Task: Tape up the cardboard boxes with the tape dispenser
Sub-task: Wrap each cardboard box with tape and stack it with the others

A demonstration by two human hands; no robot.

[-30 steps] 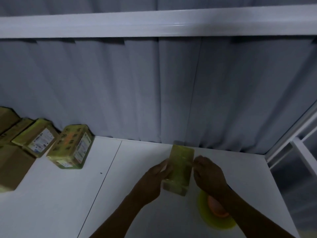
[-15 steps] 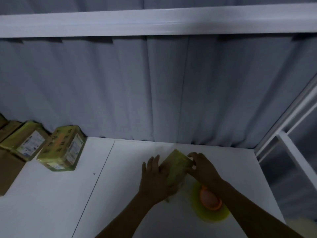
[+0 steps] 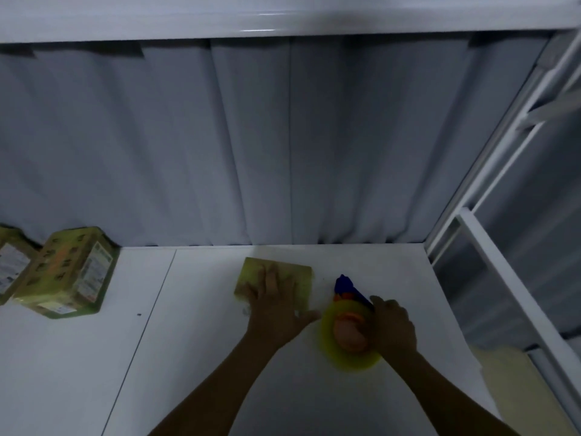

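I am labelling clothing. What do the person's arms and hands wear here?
Nothing visible. The left hand and right hand have no gloves. The left forearm and right forearm are bare to the frame edge, without sleeves. The dim light shows no watch, ring or bracelet.

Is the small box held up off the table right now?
No, the small box lies flat on the white table with the left hand resting open on top of it.

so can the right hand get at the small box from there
Probably yes: the small box lies just left of the right hand and tape dispenser; the left hand leaves its right end bare.
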